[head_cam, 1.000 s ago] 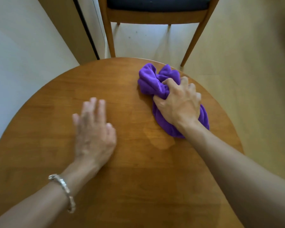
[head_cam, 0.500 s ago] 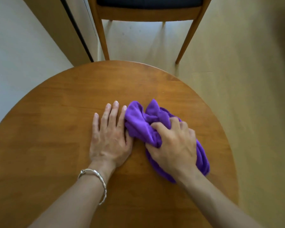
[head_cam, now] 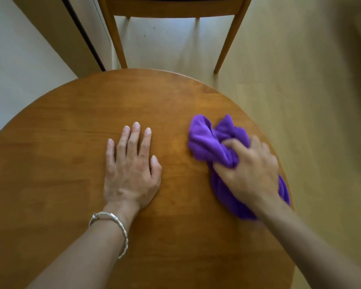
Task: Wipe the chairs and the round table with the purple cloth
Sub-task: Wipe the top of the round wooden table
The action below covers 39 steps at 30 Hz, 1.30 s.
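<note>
The round wooden table (head_cam: 71,122) fills most of the view. A bunched purple cloth (head_cam: 208,140) lies on its right side, close to the rim. My right hand (head_cam: 250,170) grips the cloth from above and presses it onto the tabletop; the hand is blurred. My left hand (head_cam: 131,163) lies flat on the table's middle, fingers straight and spread, apart from the cloth. A silver bracelet sits on the left wrist. A wooden chair (head_cam: 227,38) with a dark seat stands beyond the table's far edge.
Pale wooden floor (head_cam: 300,90) stretches to the right of the table and under the chair. A white wall (head_cam: 19,69) and a dark-edged wooden panel (head_cam: 79,34) stand close at the far left.
My right hand has swept the cloth from beside my left hand out toward the table's right rim. My left hand stays flat at the table's middle.
</note>
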Each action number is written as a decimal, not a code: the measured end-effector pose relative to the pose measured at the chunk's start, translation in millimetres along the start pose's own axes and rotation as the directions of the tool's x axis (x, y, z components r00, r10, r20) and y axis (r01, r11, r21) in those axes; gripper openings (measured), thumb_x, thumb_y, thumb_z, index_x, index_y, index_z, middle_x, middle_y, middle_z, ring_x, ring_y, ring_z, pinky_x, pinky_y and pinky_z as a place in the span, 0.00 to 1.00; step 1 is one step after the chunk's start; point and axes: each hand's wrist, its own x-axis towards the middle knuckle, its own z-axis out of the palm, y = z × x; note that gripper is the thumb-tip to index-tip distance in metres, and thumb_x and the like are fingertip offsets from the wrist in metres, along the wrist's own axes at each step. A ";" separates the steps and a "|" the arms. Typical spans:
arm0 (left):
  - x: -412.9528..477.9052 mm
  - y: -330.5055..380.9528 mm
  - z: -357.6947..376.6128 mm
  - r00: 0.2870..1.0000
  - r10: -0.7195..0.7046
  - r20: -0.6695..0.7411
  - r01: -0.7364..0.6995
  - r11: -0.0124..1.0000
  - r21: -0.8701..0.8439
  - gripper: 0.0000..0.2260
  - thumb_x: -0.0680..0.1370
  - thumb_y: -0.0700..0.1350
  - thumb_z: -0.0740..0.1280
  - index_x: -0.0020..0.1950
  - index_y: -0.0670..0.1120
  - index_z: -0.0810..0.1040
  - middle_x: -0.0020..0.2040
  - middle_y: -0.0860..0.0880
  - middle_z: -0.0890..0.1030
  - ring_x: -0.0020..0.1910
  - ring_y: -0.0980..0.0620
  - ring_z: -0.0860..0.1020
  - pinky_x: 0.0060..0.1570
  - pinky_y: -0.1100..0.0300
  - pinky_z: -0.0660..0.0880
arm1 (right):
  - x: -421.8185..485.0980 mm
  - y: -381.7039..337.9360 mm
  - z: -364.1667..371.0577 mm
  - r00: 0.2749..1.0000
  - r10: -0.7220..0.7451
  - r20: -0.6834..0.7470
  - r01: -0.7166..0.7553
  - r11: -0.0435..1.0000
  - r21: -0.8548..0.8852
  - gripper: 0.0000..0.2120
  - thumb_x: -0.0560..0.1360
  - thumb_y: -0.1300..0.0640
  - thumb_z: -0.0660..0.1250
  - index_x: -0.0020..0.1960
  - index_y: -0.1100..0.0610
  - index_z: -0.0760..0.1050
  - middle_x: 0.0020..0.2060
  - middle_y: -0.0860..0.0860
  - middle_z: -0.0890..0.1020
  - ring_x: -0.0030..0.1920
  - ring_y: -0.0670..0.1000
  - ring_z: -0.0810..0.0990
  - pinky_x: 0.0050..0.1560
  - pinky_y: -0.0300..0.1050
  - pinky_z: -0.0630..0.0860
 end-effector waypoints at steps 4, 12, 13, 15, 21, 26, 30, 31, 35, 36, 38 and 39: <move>-1.4 0.2 -0.7 1.000 0.006 0.008 -0.006 1.000 -0.005 0.28 0.76 0.54 0.48 0.76 0.48 0.56 0.76 0.46 0.57 0.75 0.48 0.52 0.73 0.45 0.48 | 99.2 -17.7 8.7 0.999 0.035 -0.010 -0.035 0.999 -0.020 0.20 0.71 0.38 0.63 0.61 0.42 0.74 0.58 0.54 0.73 0.59 0.61 0.72 0.57 0.56 0.67; -1.1 1.3 0.7 1.000 -0.006 -0.009 0.005 1.000 -0.010 0.28 0.76 0.53 0.48 0.75 0.47 0.57 0.76 0.45 0.57 0.75 0.47 0.52 0.73 0.45 0.47 | 0.3 22.8 -5.4 0.991 -0.089 -0.098 0.096 0.993 0.063 0.19 0.69 0.38 0.68 0.55 0.45 0.80 0.52 0.53 0.79 0.50 0.59 0.78 0.48 0.51 0.74; -2.3 1.6 0.8 1.000 -0.007 -0.009 0.007 1.000 -0.007 0.28 0.76 0.53 0.48 0.75 0.47 0.57 0.76 0.45 0.57 0.75 0.47 0.53 0.72 0.45 0.48 | -21.7 31.3 -8.9 0.992 -0.080 -0.093 0.086 0.994 0.067 0.18 0.68 0.40 0.69 0.54 0.47 0.81 0.49 0.53 0.79 0.49 0.59 0.78 0.46 0.51 0.74; -2.6 2.0 1.2 1.000 -0.006 -0.012 0.006 1.000 -0.002 0.28 0.76 0.53 0.48 0.75 0.47 0.57 0.76 0.45 0.57 0.75 0.47 0.53 0.73 0.45 0.48 | -31.4 39.7 -8.0 0.997 -0.037 -0.065 0.040 0.997 0.058 0.18 0.67 0.40 0.68 0.52 0.47 0.81 0.48 0.54 0.79 0.48 0.61 0.78 0.45 0.52 0.76; -1.1 1.3 0.1 1.000 0.000 -0.009 0.000 1.000 -0.004 0.28 0.76 0.54 0.47 0.76 0.47 0.56 0.76 0.46 0.56 0.76 0.48 0.51 0.73 0.47 0.46 | 85.8 30.7 0.6 0.998 0.055 -0.024 -0.053 0.994 0.099 0.20 0.69 0.35 0.67 0.59 0.40 0.77 0.54 0.53 0.76 0.56 0.59 0.76 0.54 0.53 0.74; -1.5 0.3 -0.6 1.000 0.012 -0.001 -0.012 1.000 -0.002 0.28 0.76 0.54 0.46 0.76 0.47 0.56 0.76 0.45 0.56 0.76 0.48 0.51 0.73 0.47 0.45 | 18.4 44.1 -7.0 0.997 -0.020 -0.081 0.032 0.989 0.141 0.21 0.70 0.37 0.66 0.60 0.43 0.77 0.56 0.53 0.76 0.53 0.60 0.77 0.50 0.52 0.75; -1.6 -0.1 0.3 1.000 -0.001 -0.004 0.001 1.000 -0.010 0.28 0.76 0.54 0.47 0.76 0.47 0.56 0.76 0.45 0.56 0.76 0.47 0.51 0.73 0.46 0.46 | -8.8 54.8 -8.6 0.999 0.009 -0.040 -0.004 0.993 0.115 0.21 0.67 0.37 0.65 0.56 0.44 0.80 0.51 0.54 0.77 0.50 0.60 0.78 0.47 0.55 0.77; -0.8 0.3 1.0 1.000 0.002 -0.007 -0.002 1.000 -0.010 0.28 0.76 0.54 0.47 0.76 0.47 0.57 0.76 0.45 0.56 0.76 0.47 0.51 0.73 0.46 0.46 | 1.8 56.9 -7.3 0.999 0.022 -0.027 -0.019 0.995 0.103 0.20 0.67 0.37 0.67 0.56 0.43 0.80 0.52 0.53 0.77 0.51 0.60 0.78 0.49 0.54 0.76; -0.5 -0.8 2.3 1.000 0.008 -0.013 -0.008 1.000 -0.005 0.28 0.76 0.54 0.46 0.76 0.48 0.56 0.76 0.45 0.55 0.76 0.48 0.50 0.73 0.46 0.45 | 22.7 57.0 -7.1 0.999 0.052 0.006 -0.052 0.983 0.179 0.19 0.68 0.36 0.70 0.57 0.40 0.78 0.55 0.50 0.75 0.54 0.57 0.78 0.53 0.54 0.76; -1.1 -0.9 2.2 1.000 0.011 -0.013 -0.011 1.000 -0.007 0.28 0.76 0.54 0.46 0.76 0.48 0.56 0.76 0.45 0.55 0.76 0.48 0.50 0.73 0.46 0.45 | 12.2 57.1 -8.3 0.998 0.068 -0.019 -0.063 0.981 0.181 0.19 0.69 0.36 0.69 0.57 0.41 0.78 0.55 0.50 0.75 0.53 0.57 0.78 0.52 0.53 0.76; -2.1 -0.7 1.7 1.000 0.011 -0.012 -0.011 1.000 -0.011 0.29 0.76 0.55 0.46 0.76 0.47 0.56 0.76 0.45 0.55 0.76 0.48 0.50 0.73 0.46 0.45 | -25.0 59.0 -12.0 0.995 0.073 -0.062 -0.062 0.984 0.167 0.19 0.69 0.37 0.68 0.57 0.42 0.78 0.54 0.50 0.76 0.52 0.57 0.78 0.50 0.51 0.76; -1.4 -0.7 1.6 1.000 0.012 -0.016 -0.012 1.000 -0.012 0.29 0.76 0.55 0.46 0.76 0.47 0.56 0.76 0.45 0.55 0.76 0.48 0.50 0.73 0.46 0.45 | -45.0 60.8 -15.3 0.996 0.071 -0.059 -0.059 0.983 0.175 0.19 0.69 0.38 0.67 0.58 0.43 0.78 0.53 0.51 0.76 0.52 0.56 0.78 0.49 0.51 0.76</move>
